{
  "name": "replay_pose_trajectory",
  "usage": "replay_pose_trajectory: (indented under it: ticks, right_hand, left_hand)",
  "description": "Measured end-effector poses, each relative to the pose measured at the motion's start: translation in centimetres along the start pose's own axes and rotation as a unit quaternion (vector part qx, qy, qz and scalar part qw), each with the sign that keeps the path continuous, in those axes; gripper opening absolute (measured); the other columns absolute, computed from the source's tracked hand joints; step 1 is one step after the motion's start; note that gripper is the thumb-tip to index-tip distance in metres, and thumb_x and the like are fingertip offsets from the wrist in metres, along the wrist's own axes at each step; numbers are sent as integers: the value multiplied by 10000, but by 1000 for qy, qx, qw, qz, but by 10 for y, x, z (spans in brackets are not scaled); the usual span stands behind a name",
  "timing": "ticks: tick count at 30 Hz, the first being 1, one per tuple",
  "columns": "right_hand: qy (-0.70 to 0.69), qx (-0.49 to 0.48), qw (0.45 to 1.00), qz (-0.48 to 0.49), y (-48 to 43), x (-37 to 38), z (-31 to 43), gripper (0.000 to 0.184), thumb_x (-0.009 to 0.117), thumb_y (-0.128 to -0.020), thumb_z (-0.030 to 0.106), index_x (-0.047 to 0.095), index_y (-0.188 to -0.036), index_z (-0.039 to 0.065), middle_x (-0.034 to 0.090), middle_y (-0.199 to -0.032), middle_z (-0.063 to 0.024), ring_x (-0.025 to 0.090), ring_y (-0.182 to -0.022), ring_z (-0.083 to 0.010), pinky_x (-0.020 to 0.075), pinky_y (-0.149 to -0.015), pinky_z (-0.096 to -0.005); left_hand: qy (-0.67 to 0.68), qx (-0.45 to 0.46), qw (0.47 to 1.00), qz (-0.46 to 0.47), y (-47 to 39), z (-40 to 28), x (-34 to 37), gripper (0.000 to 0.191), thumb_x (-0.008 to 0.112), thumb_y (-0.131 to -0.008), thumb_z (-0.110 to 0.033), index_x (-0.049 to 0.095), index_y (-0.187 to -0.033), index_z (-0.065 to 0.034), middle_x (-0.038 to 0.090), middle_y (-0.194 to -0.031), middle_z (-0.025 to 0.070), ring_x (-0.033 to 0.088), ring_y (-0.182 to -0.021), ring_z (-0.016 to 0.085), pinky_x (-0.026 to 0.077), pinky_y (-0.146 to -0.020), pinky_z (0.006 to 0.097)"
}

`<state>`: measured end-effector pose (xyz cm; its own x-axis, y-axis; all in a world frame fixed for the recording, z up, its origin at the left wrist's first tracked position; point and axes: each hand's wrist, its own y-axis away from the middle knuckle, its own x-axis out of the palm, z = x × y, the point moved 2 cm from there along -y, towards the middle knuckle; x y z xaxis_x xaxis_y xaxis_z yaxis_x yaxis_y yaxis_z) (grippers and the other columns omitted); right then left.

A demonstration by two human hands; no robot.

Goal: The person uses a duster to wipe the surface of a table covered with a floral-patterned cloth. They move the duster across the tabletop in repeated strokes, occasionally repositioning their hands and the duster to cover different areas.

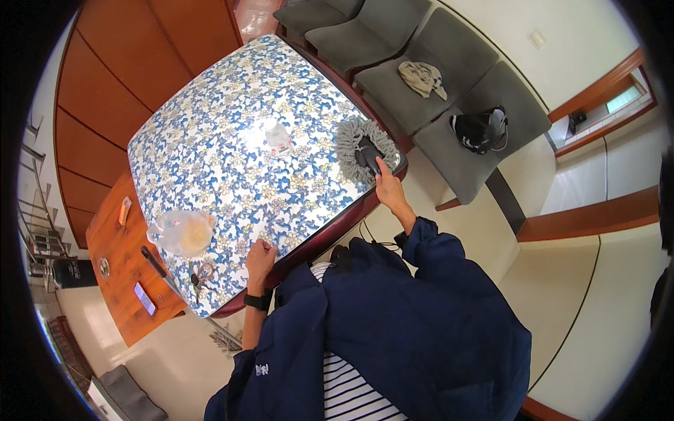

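Observation:
My right hand grips the black handle of a grey microfibre duster. The duster's shaggy head lies on the near right corner of a table with a blue-and-white floral top. My left hand rests at the table's near edge, its fingers curled in with nothing visible in them. Left of it lies what looks like a bunch of keys. A clear plastic bag with something pale yellow inside sits farther left. Near the middle of the table is a clear plastic bottle with a white cap.
Grey chairs line the far right side; a beige cloth and a black bag lie on them. A mop handle leans against the table's left corner. On a wooden side table lie a phone and an orange packet.

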<state>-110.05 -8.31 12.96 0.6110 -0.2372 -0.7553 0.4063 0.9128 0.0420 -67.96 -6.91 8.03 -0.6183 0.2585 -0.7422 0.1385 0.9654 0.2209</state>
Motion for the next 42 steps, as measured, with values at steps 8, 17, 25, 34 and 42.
replay_pose_trajectory:
  ticks: [8, 17, 25, 34, 42]
  right_hand:
    - [-16, -114, 966, 230, 63, 13, 23, 554, 503, -948, 160, 337, -1469, 253, 628, -809, -293, 607, -757, -480, 444, -696, -559]
    - [-37, -52, 997, 35, -28, 4, 1, 586, 540, -911, 176, 349, -1464, 156, 654, -894, -279, 625, -841, -471, 474, -765, -510]
    - [-20, -35, 991, 131, 13, -8, 14, 689, 596, -884, 240, 276, -1489, 154, 666, -933, -274, 630, -864, -473, 478, -778, -524]
    - [70, -82, 994, 36, 68, -35, 18, 489, 479, -955, 161, 392, -1436, 179, 646, -956, -241, 620, -831, -449, 481, -724, -543]
    - [117, -42, 991, -46, 32, -26, -11, 506, 480, -951, 162, 391, -1449, 181, 644, -869, -213, 629, -786, -423, 484, -692, -528]
  left_hand:
    - [-70, 8, 997, -32, 1, -6, 4, 257, 663, -793, -281, 555, -822, -50, 612, -792, 161, 611, -774, 365, 475, -686, 458]
    - [-72, 19, 997, -22, 0, -3, 4, 277, 680, -789, -301, 545, -831, -63, 608, -804, 152, 609, -783, 355, 477, -693, 461]
    - [-76, 26, 997, -9, 0, -2, 3, 278, 681, -788, -298, 534, -834, -67, 603, -806, 145, 608, -787, 350, 474, -692, 463]
    - [-83, 27, 996, -7, -6, -5, 0, 291, 682, -773, -308, 557, -778, -46, 613, -732, 160, 611, -721, 362, 470, -643, 448]
    - [-100, 16, 995, -6, -8, -6, -1, 329, 684, -769, -349, 554, -761, -47, 614, -689, 157, 615, -681, 363, 472, -622, 454]
